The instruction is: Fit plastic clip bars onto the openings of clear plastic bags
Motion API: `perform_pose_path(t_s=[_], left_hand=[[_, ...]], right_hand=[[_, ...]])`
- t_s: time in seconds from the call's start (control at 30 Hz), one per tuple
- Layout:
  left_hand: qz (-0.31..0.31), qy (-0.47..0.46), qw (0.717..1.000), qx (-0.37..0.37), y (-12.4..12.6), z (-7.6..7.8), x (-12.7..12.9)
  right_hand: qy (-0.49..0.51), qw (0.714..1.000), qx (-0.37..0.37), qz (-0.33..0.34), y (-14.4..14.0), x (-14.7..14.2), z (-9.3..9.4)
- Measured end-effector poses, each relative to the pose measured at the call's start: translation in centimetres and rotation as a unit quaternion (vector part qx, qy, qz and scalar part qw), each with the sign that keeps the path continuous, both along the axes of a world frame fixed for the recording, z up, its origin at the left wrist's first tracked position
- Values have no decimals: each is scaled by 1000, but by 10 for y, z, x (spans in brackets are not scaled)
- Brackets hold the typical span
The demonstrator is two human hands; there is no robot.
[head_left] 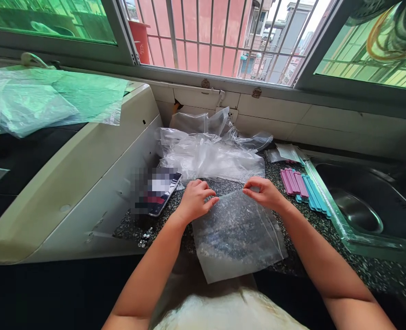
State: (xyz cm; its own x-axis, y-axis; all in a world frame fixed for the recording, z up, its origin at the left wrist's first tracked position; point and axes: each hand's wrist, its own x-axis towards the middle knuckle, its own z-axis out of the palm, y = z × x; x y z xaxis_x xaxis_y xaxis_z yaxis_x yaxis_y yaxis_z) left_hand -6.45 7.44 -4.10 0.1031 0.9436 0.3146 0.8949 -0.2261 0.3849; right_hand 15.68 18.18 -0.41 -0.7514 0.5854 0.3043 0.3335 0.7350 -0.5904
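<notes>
Fingers of both hands pinch the top edge of a clear bag lying flat on the speckled surface: left hand at its left corner, right hand near the middle. Just left lies a phone, to the right pink and blue clips beside the sink; beyond, crumpled bags are piled

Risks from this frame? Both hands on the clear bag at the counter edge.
1. The clear plastic zip bag overhangs the speckled counter's front edge; held only at its top by the left hand and right hand, it may slide off.
2. The phone lies close beside the left hand; a sweep might knock it.
3. The pink and blue sealing clips sit beside the steel sink and might roll in.
</notes>
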Motion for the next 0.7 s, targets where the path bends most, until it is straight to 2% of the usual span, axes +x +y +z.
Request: perform_pose_path(t_s=[0.07, 0.17, 0.37, 0.57, 0.7], left_hand=[[-22, -7, 1000, -3, 0, 0, 2], [-60, -74, 995, -23, 0, 1, 3], [-82, -182, 976, -82, -1, 6, 1], [-106, -234, 949, -183, -2, 10, 1], [-106, -224, 946, -208, -2, 8, 1]], right_hand=[[7, 1000, 4, -6, 1, -1, -2], [13, 1000, 4, -8, 1, -2, -2], [6, 1000, -9, 1, 0, -1, 1], [-9, 1000, -20, 20, 1, 0, -2], [-19, 999, -20, 25, 0, -1, -5]])
